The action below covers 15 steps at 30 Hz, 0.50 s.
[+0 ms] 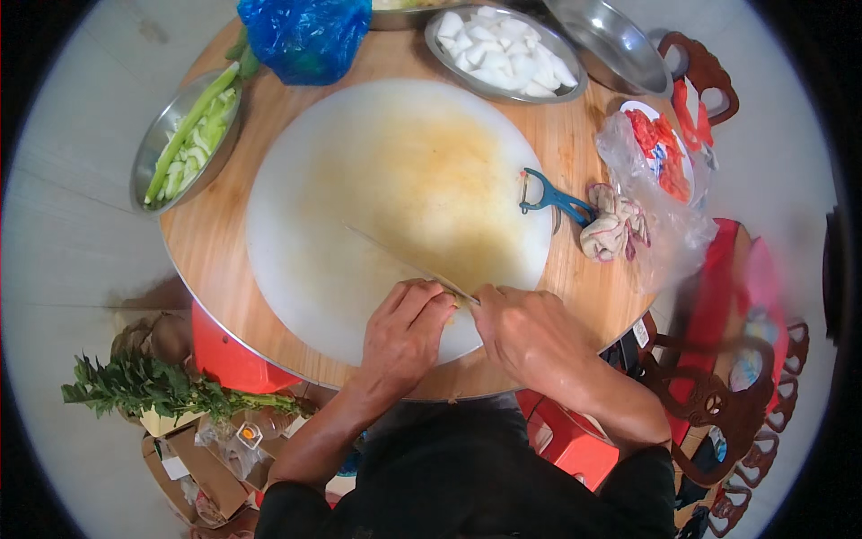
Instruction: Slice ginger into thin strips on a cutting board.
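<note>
A kitchen knife [394, 256] is in my right hand [528, 330], its thin blade pointing up and left over the round white cutting board [316, 283]. My left hand [404, 330] sits beside the blade near the board's front edge, fingertips curled together on a small yellowish piece of food [458, 302]. Most of that piece is hidden by my fingers, so its kind is unclear. The knife's handle is covered by my right hand. A blue Y-shaped peeler [555, 197] lies across the board's right edge.
Around the board on the wooden round table [215, 249] stand a bowl of cut green vegetable [138, 182], a blue plastic bag [303, 40], a bowl of white chunks [512, 54] and a metal basin [619, 47]. Garlic [609, 229] and a plate [685, 176] with red pieces lie right.
</note>
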{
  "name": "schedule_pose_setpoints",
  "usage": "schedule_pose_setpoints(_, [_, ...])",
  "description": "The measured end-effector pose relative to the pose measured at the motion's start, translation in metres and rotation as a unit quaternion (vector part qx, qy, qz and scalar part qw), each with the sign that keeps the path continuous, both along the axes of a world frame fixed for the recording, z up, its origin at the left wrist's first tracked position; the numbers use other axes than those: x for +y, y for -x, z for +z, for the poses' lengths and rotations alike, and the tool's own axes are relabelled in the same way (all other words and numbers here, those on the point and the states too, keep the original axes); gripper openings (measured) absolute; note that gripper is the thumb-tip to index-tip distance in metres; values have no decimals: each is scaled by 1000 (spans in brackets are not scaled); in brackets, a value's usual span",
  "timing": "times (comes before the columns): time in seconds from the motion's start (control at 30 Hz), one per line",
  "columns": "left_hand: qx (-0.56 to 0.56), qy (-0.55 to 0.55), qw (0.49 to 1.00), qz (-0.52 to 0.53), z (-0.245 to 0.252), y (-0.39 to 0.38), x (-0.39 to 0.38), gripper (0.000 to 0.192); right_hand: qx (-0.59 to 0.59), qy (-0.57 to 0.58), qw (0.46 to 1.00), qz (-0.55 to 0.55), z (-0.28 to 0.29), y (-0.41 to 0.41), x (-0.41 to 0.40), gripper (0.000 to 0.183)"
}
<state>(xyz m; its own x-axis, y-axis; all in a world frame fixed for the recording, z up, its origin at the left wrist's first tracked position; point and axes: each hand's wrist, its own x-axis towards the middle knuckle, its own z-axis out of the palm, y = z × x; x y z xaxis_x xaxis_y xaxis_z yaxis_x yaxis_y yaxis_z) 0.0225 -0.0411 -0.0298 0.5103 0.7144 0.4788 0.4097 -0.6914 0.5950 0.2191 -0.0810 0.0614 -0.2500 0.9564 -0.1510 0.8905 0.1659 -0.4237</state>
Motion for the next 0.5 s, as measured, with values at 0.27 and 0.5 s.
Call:
schedule_pose_setpoints(0.27, [-17, -7, 1000, 13, -1, 1, -1, 18, 9, -2, 1000, 4, 15, -4, -13, 15])
schedule_pose_setpoints(0.5, [-11, -24, 1000, 6, -4, -1, 0, 22, 38, -23, 999, -15, -7, 0, -5, 21])
